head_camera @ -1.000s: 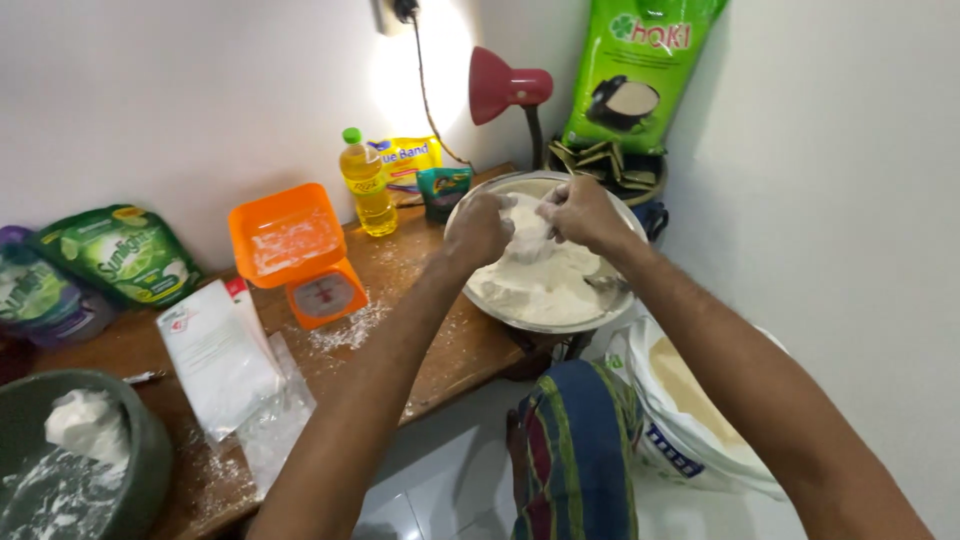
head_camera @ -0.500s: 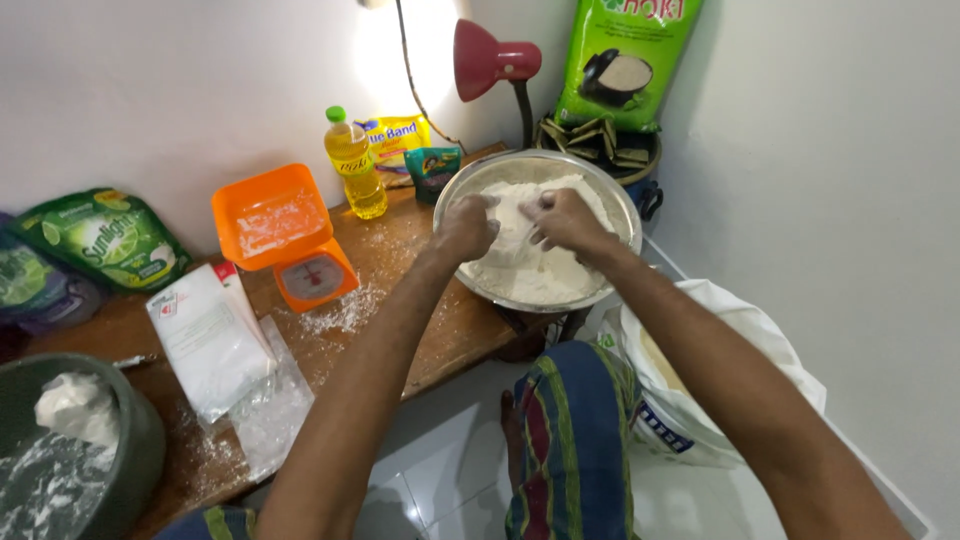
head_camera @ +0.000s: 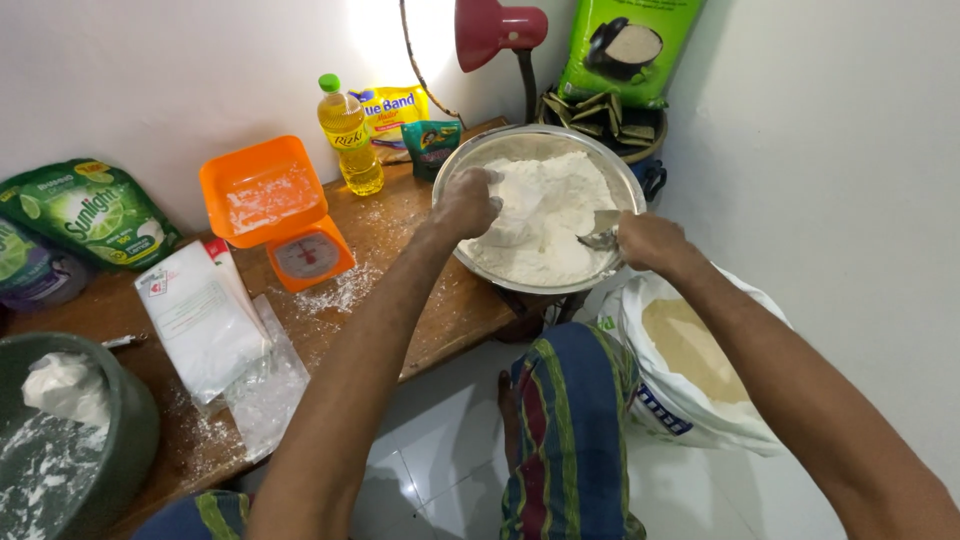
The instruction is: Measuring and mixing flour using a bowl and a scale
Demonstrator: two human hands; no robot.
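A wide metal bowl [head_camera: 470, 262] heaped with white flour [head_camera: 560, 200] stands at the right end of a wooden table [head_camera: 440, 320]. My left hand [head_camera: 468, 200] is sunk into the flour on the bowl's left side, its fingers closed round a lump of it. My right hand [head_camera: 648, 240] is closed at the bowl's right rim. A grey metal spoon [head_camera: 598, 238] seems to stick out of its grip toward the flour.
An orange kitchen scale [head_camera: 275, 215], an oil bottle [head_camera: 345, 135], a flat white paper bag [head_camera: 200, 315] and a green tub [head_camera: 110, 450] are on the table. An open white sack of beige powder [head_camera: 690, 360] stands on the floor under my right arm. A red lamp [head_camera: 500, 25] hangs behind the bowl.
Both hands were together in the middle of the flour. My right hand has drawn back to the bowl's right rim, while my left hand stays in the flour.
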